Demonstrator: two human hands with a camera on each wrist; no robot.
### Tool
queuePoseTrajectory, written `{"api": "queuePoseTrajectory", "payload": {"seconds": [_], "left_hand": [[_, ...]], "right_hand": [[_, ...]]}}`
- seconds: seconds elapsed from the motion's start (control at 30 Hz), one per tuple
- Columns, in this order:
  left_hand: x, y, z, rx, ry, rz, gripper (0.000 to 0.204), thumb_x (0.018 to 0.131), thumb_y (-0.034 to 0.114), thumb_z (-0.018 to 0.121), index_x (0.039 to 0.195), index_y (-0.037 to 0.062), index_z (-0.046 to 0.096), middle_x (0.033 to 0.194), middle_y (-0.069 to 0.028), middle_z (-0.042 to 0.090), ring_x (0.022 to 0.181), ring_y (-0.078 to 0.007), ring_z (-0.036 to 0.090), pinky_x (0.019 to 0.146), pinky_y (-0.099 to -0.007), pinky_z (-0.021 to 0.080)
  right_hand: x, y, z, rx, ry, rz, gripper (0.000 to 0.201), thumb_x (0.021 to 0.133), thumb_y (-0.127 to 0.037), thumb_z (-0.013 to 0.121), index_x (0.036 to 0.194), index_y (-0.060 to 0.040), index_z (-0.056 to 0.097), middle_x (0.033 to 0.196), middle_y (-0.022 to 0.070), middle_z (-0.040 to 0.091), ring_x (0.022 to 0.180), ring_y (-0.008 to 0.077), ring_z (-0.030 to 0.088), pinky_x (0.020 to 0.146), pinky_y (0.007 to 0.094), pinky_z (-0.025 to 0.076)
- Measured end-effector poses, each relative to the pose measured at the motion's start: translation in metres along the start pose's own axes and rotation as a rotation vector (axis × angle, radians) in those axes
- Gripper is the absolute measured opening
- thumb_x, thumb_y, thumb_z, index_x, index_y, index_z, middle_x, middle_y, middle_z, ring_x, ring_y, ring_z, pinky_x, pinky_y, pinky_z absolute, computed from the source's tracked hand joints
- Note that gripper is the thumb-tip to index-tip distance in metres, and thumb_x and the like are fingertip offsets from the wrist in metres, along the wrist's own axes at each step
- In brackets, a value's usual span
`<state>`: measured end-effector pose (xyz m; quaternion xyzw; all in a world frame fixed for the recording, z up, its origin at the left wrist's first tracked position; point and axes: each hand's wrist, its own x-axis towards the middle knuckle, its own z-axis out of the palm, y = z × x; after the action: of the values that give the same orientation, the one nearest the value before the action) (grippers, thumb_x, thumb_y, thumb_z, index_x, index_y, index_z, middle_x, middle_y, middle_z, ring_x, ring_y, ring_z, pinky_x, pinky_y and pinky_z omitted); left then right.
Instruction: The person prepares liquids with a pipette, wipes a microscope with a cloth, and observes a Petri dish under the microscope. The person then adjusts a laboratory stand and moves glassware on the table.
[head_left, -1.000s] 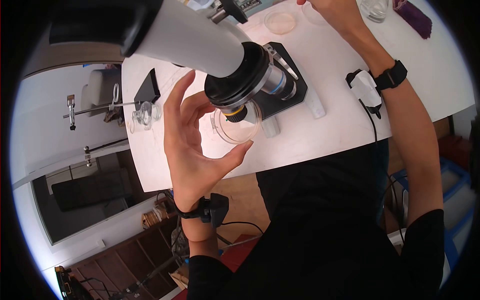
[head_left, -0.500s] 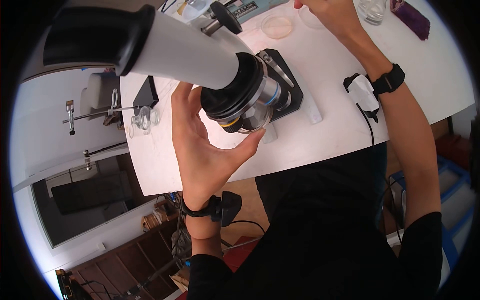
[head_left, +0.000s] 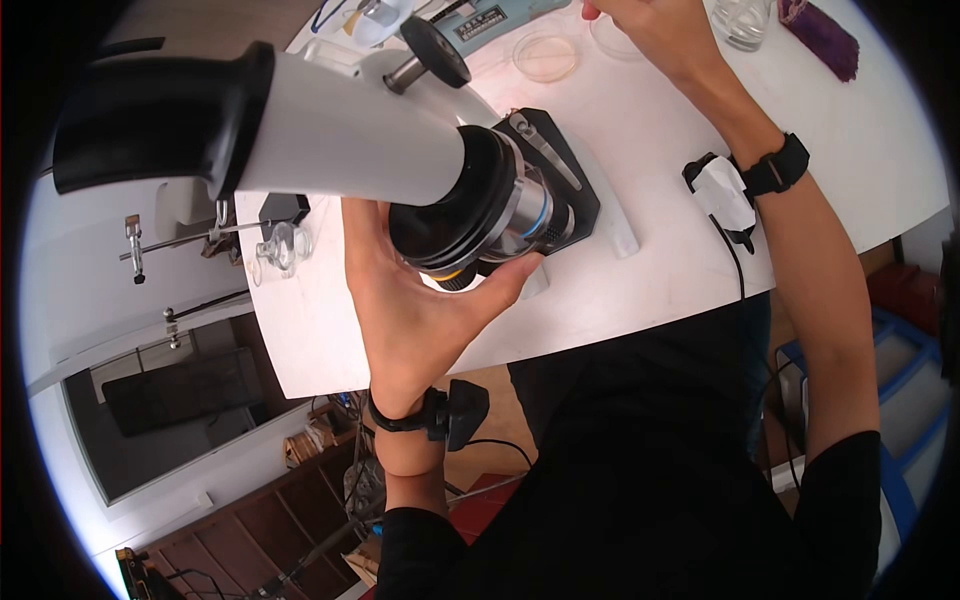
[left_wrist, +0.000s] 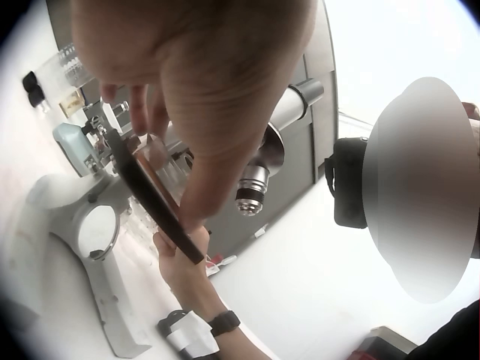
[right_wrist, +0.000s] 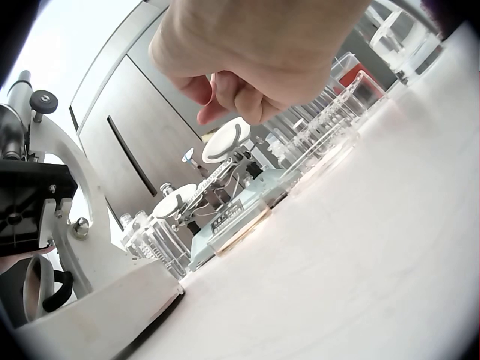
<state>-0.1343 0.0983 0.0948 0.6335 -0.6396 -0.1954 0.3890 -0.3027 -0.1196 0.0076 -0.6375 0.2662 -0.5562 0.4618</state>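
Observation:
A microscope (head_left: 350,130) with a white body and black eyepiece leans across the head view. My left hand (head_left: 410,300) reaches beneath its objectives (head_left: 540,215), fingers and thumb around a clear petri dish (left_wrist: 175,171) at the black stage (left_wrist: 154,199). From above, the nosepiece hides most of that dish. In the left wrist view the thumb lies right at the stage edge. My right hand (head_left: 665,38) is raised over the far table, fingers curled in, nothing visible between them. Below and beside it are a flat petri dish (head_left: 545,58) and a second clear dish (head_left: 612,42).
A pale blue balance (right_wrist: 232,217) with white pans stands at the back, with glass tubes (right_wrist: 161,244) beside it. Far right are a glass beaker (head_left: 742,22) and a purple cloth (head_left: 822,40). Glassware (head_left: 285,248) sits at the left edge. A cable (head_left: 741,265) hangs off the front edge.
My left hand has moved the petri dish in under the objectives, where the nosepiece now covers it. The head view has shifted, showing more of the microscope's focus knob. My right hand stays nearly still.

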Motion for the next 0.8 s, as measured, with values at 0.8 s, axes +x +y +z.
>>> {"api": "queuePoseTrajectory", "payload": {"seconds": [0.8], "left_hand": [[-0.002, -0.089, 0.020, -0.041, -0.055, 0.407, 0.071, 0.083, 0.018, 0.074, 0.140, 0.0068, 0.034, 0.136, -0.0124, 0.048, 0.123, -0.0284, 0.046, 0.105, -0.0407, 0.033]], "right_hand": [[-0.002, -0.013, 0.001, 0.000, -0.006, 0.134, 0.015, 0.087, 0.000, 0.055, 0.098, 0.0042, 0.063, 0.075, 0.0038, 0.062, 0.068, 0.0069, 0.057, 0.061, 0.0186, 0.042]]}}
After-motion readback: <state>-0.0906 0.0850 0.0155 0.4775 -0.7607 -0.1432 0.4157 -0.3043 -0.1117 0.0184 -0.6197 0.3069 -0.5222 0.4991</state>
